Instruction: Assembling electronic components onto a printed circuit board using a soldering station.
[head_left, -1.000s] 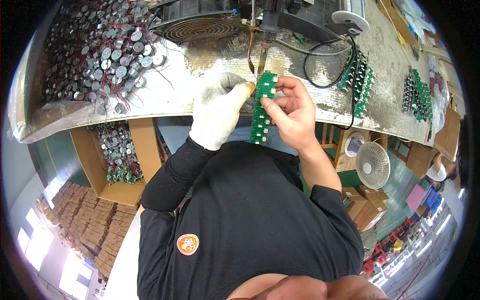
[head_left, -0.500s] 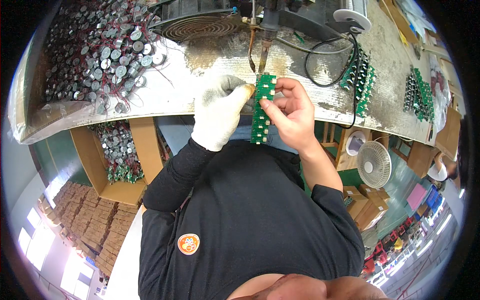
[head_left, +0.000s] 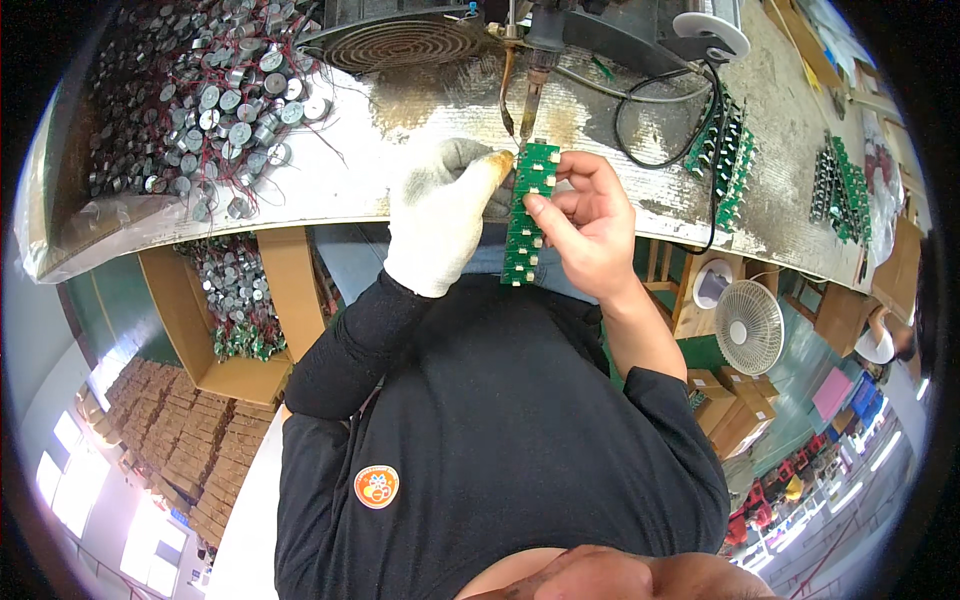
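Observation:
A long green circuit board strip with small white connectors along it stands between my hands, its far end just below the soldering iron tip. My right hand is bare and grips the strip's right edge, thumb on its face. On the other side my left hand, in a white glove with stained fingertips, is closed in a pinch at the strip's upper left edge. Whatever the glove pinches is too small or hidden to make out. Beside the iron, a thin solder feed tube points down at the same spot.
Many small round motors with red wires pile up at the left of the table. More fill a cardboard box below. Green boards lie at right, by a black cable. A white fan stands lower right.
The strip's far end has shifted slightly to the right and away from me, and the strip leans a little more. Both hands keep their hold with small movements.

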